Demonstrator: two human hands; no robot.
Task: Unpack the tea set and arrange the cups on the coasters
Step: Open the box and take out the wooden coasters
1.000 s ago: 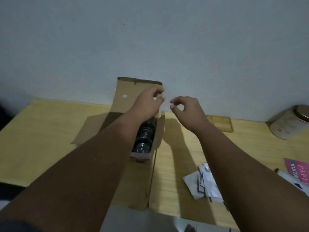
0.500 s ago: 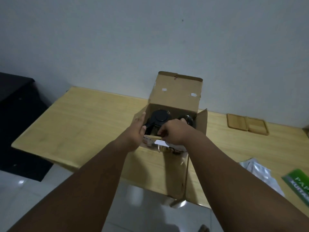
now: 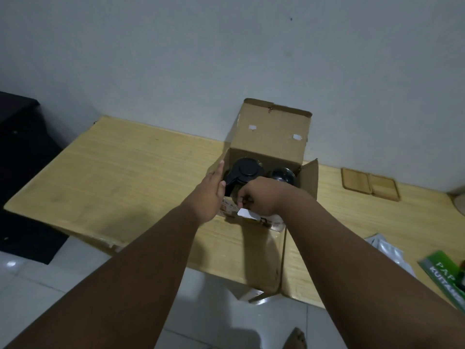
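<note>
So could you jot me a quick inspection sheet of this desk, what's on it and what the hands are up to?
Surface: pale wooden table, against a plain wall.
Job's things: open cardboard box with a black-lidded teapot and a dark glass cup inside; two wooden coasters side by side, bare, right of the box.
Clutter: silvery packets and a green booklet at the right edge.
Hands: left hand flat against the box's left side; right hand pinching at its near edge, by a white tab.
Cables: nothing seen.
Surroundings: dark furniture left, tiled floor below.
</note>
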